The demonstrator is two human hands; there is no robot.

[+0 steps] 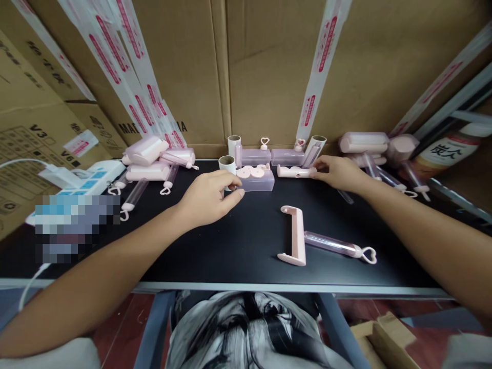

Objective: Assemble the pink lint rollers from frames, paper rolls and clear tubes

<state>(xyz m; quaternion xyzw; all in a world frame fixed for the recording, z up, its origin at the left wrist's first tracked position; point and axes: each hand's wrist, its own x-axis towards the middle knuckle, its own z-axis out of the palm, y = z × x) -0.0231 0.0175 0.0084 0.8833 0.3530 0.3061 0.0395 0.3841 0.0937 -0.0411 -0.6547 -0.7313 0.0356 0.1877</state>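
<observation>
My left hand (pixel 209 197) reaches across the black table (pixel 246 256) and pinches the near left end of a translucent purple case (pixel 257 180) with pink round caps on top. A small cardboard tube (pixel 227 164) stands right behind its fingers. My right hand (pixel 338 171) is closed on the right end of a pink plastic holder (pixel 294 171) lying flat further back. Nearer me, untouched, lies a pink U-shaped bracket with a clear handle ending in a heart loop (pixel 307 240).
More lint-roller parts lie at the back: pink covers and clear handles at left (pixel 154 159), purple cases and cardboard tubes in the middle (pixel 269 154), more covers at right (pixel 365 143). A power strip (pixel 92 177) sits far left. Cardboard boxes (pixel 269 66) wall the back.
</observation>
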